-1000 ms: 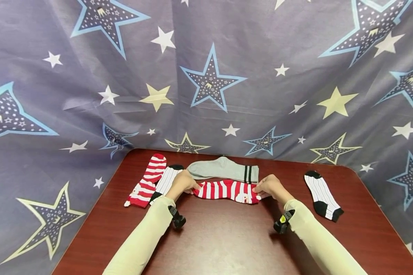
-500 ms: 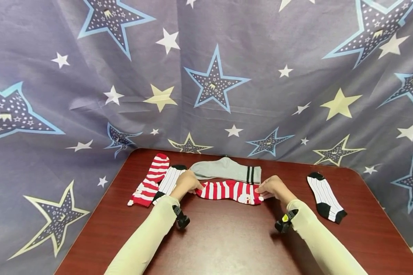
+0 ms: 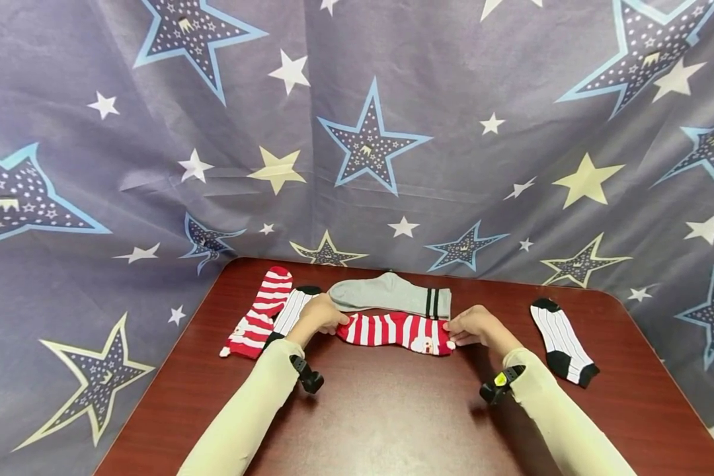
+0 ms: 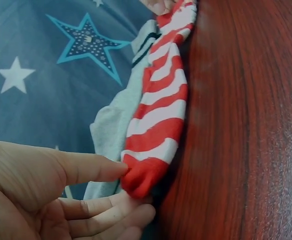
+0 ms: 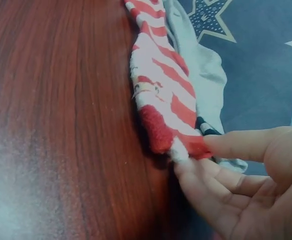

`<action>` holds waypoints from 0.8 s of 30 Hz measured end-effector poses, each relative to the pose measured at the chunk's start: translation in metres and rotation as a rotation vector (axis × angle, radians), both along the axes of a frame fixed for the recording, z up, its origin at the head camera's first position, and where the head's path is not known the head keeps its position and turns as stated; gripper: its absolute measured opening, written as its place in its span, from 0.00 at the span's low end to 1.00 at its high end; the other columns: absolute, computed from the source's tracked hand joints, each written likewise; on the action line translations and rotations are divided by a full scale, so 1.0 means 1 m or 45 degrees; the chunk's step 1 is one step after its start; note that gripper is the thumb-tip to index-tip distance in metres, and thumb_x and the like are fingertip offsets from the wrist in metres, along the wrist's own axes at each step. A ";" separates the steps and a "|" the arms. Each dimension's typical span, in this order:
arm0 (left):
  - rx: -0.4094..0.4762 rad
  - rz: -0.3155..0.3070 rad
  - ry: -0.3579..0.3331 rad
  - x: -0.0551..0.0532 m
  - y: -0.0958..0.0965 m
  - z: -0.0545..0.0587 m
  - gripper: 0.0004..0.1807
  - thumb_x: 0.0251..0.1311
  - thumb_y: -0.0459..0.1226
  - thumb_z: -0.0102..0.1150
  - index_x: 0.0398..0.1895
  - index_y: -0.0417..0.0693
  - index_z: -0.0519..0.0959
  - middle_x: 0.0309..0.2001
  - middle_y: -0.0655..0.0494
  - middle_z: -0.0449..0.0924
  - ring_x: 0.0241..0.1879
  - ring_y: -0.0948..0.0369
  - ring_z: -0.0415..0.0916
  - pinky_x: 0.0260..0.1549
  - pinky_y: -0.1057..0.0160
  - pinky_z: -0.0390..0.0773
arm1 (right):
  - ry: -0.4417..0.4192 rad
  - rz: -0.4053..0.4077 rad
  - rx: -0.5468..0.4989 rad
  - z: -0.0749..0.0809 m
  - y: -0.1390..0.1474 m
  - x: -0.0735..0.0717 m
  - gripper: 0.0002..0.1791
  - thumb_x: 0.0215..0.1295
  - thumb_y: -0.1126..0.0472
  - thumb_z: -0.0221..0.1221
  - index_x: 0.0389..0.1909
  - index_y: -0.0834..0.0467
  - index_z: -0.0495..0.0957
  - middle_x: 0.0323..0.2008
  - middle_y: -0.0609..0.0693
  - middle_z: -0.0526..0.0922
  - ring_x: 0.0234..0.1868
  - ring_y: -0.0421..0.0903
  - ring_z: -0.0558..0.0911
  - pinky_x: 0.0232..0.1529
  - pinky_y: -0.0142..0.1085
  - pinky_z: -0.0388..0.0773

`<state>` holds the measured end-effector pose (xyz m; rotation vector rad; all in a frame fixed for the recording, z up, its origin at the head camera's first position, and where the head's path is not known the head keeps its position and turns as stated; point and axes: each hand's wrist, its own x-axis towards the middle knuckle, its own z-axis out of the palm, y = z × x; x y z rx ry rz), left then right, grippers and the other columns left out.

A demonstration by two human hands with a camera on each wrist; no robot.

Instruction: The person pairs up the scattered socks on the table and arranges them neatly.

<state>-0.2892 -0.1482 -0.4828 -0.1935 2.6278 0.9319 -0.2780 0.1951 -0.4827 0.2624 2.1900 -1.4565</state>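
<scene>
A red-and-white striped sock with a bearded face near its cuff lies stretched sideways between my two hands. My left hand pinches its red toe, which shows between thumb and fingers in the left wrist view. At the other end, my right hand pinches the cuff corner beside a small white pompom. Just behind the striped sock lies a grey sock with two black bands. A black-and-white striped sock is partly covered by my left hand.
Another red-and-white sock lies at the table's left, next to the partly covered one. A second white sock with black toe and heel lies at the right. The brown table ends at a starry curtain behind.
The camera view shifted slightly between the first two frames. Both hands keep their hold on the striped sock, which stays about where it was; the right wrist has turned a little outward.
</scene>
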 end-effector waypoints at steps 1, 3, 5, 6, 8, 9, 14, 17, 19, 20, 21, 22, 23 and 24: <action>0.038 -0.001 0.004 0.001 -0.002 0.001 0.11 0.53 0.39 0.72 0.23 0.43 0.80 0.17 0.50 0.84 0.18 0.61 0.82 0.21 0.66 0.82 | -0.001 -0.001 -0.002 0.001 0.000 0.000 0.14 0.66 0.68 0.63 0.46 0.77 0.80 0.22 0.51 0.85 0.24 0.41 0.83 0.32 0.35 0.86; 0.122 0.001 0.002 0.004 -0.006 0.004 0.10 0.54 0.39 0.70 0.25 0.41 0.81 0.18 0.49 0.85 0.18 0.62 0.82 0.22 0.65 0.83 | 0.007 -0.009 -0.006 0.003 0.001 0.001 0.17 0.68 0.67 0.61 0.50 0.77 0.78 0.25 0.52 0.87 0.25 0.41 0.84 0.34 0.36 0.87; 0.220 0.010 -0.005 0.006 -0.011 0.006 0.11 0.56 0.38 0.68 0.29 0.37 0.83 0.21 0.47 0.86 0.18 0.63 0.81 0.25 0.64 0.84 | 0.029 -0.025 -0.006 0.004 0.002 0.001 0.19 0.70 0.66 0.59 0.54 0.78 0.76 0.26 0.53 0.87 0.26 0.42 0.85 0.35 0.37 0.87; 0.263 0.013 -0.010 0.008 -0.013 0.008 0.12 0.57 0.38 0.68 0.31 0.35 0.83 0.23 0.46 0.87 0.19 0.63 0.81 0.26 0.63 0.85 | 0.041 -0.047 -0.009 0.005 0.002 0.001 0.19 0.71 0.66 0.58 0.55 0.78 0.76 0.27 0.53 0.87 0.26 0.42 0.85 0.35 0.37 0.87; 0.326 0.019 -0.019 0.010 -0.018 0.012 0.14 0.59 0.39 0.67 0.35 0.32 0.84 0.27 0.44 0.88 0.22 0.63 0.83 0.30 0.62 0.86 | 0.076 -0.089 -0.016 0.006 0.001 0.000 0.20 0.71 0.66 0.57 0.56 0.78 0.75 0.27 0.53 0.87 0.26 0.41 0.85 0.34 0.37 0.87; 0.340 0.012 -0.018 0.011 -0.021 0.013 0.15 0.61 0.39 0.66 0.38 0.31 0.84 0.30 0.42 0.89 0.24 0.62 0.84 0.32 0.61 0.86 | 0.093 -0.109 -0.018 0.007 0.000 0.000 0.20 0.71 0.65 0.56 0.56 0.77 0.74 0.27 0.53 0.88 0.26 0.41 0.85 0.34 0.36 0.86; 0.436 0.018 0.009 0.011 -0.041 0.019 0.18 0.64 0.38 0.62 0.46 0.28 0.83 0.33 0.42 0.89 0.27 0.63 0.85 0.36 0.60 0.87 | 0.189 -0.119 -0.120 0.019 -0.013 -0.001 0.21 0.73 0.64 0.54 0.58 0.77 0.72 0.32 0.55 0.89 0.28 0.40 0.87 0.37 0.36 0.87; 0.499 0.025 0.042 0.010 -0.059 0.025 0.21 0.66 0.38 0.59 0.49 0.24 0.80 0.36 0.39 0.89 0.31 0.61 0.86 0.41 0.58 0.88 | 0.217 -0.095 -0.252 0.025 -0.026 -0.004 0.23 0.74 0.64 0.53 0.60 0.78 0.70 0.33 0.54 0.90 0.30 0.39 0.87 0.40 0.36 0.88; 0.514 0.044 0.048 0.011 -0.072 0.031 0.23 0.68 0.38 0.57 0.52 0.23 0.78 0.41 0.36 0.88 0.36 0.57 0.87 0.48 0.53 0.87 | 0.206 -0.093 -0.334 0.029 -0.038 -0.007 0.23 0.74 0.64 0.53 0.61 0.78 0.70 0.33 0.53 0.90 0.31 0.39 0.88 0.41 0.35 0.88; 0.525 0.057 0.051 0.012 -0.079 0.033 0.23 0.68 0.39 0.57 0.54 0.23 0.77 0.43 0.34 0.87 0.39 0.55 0.88 0.51 0.51 0.86 | 0.199 -0.090 -0.375 0.030 -0.044 -0.008 0.23 0.75 0.64 0.53 0.62 0.78 0.70 0.33 0.52 0.90 0.32 0.40 0.88 0.42 0.34 0.87; 0.533 0.062 0.051 0.013 -0.086 0.037 0.24 0.69 0.39 0.56 0.56 0.23 0.76 0.46 0.33 0.86 0.41 0.54 0.87 0.53 0.49 0.84 | 0.189 -0.083 -0.414 0.031 -0.051 -0.010 0.23 0.75 0.64 0.53 0.62 0.78 0.70 0.33 0.52 0.90 0.33 0.40 0.89 0.43 0.34 0.87; 0.540 0.069 0.049 0.014 -0.092 0.039 0.26 0.69 0.39 0.55 0.58 0.22 0.75 0.49 0.32 0.85 0.43 0.54 0.87 0.56 0.48 0.83 | 0.177 -0.080 -0.446 0.033 -0.059 -0.011 0.23 0.74 0.64 0.53 0.62 0.77 0.70 0.34 0.53 0.90 0.34 0.41 0.89 0.45 0.35 0.87; 0.541 0.074 0.049 0.014 -0.100 0.042 0.27 0.70 0.40 0.54 0.60 0.23 0.74 0.51 0.32 0.84 0.45 0.54 0.87 0.58 0.46 0.82 | 0.164 -0.069 -0.468 0.034 -0.067 -0.011 0.24 0.75 0.63 0.53 0.63 0.77 0.70 0.37 0.54 0.90 0.36 0.42 0.89 0.47 0.35 0.87; 0.557 0.088 0.045 0.015 -0.106 0.044 0.27 0.70 0.40 0.54 0.62 0.23 0.73 0.53 0.31 0.83 0.46 0.54 0.87 0.59 0.46 0.80 | 0.148 -0.057 -0.493 0.035 -0.076 -0.012 0.24 0.75 0.63 0.53 0.63 0.76 0.70 0.40 0.57 0.90 0.40 0.44 0.90 0.50 0.37 0.87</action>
